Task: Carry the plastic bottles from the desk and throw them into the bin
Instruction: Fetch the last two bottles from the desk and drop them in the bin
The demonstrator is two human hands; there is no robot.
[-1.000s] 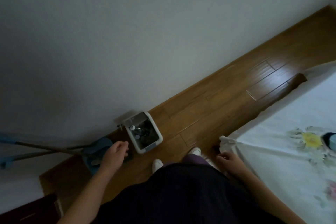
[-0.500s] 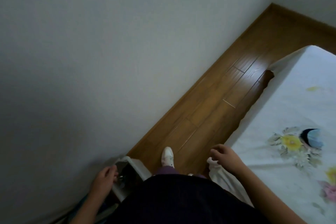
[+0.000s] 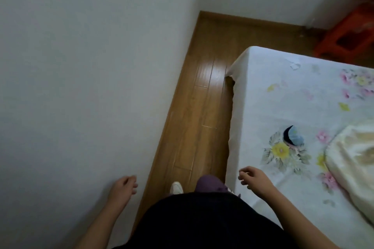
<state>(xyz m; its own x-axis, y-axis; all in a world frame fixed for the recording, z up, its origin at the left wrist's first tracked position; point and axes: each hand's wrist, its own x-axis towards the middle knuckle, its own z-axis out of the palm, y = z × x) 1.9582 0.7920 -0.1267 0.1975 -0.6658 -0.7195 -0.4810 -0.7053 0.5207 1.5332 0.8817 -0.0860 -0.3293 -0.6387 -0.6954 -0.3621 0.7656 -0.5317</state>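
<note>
Where a second ago a small white bin stood at the lower left of the frame beside your left hand, the view has now swung away from it, and you face down a strip of wooden floor [image 3: 204,95] that runs between a pale wall [image 3: 85,66] on the left and a bed under a flowered sheet [image 3: 303,91] on the right. Your left hand [image 3: 123,188] hangs at the lower left against the wall, fingers loosely curled and empty; your right hand [image 3: 253,177] hangs at the lower centre right over the bed's near edge, also loosely curled with nothing in it. That change reads as a drop already made and a walk back for more, though the count of bottles left is a guess. No plastic bottle is in the frame, nor the bin, nor any desk: all three lie outside the view, the bin most likely behind you. One white shoe [image 3: 176,187] and a purple trouser leg [image 3: 210,185] show below your dark top. A small blue and black object [image 3: 293,135] lies on the sheet, too soft in outline to name. An orange crate [image 3: 348,34] is cut off at the upper right corner, its contents unclear, and a cream quilt [image 3: 352,157] runs out of the right edge.
</note>
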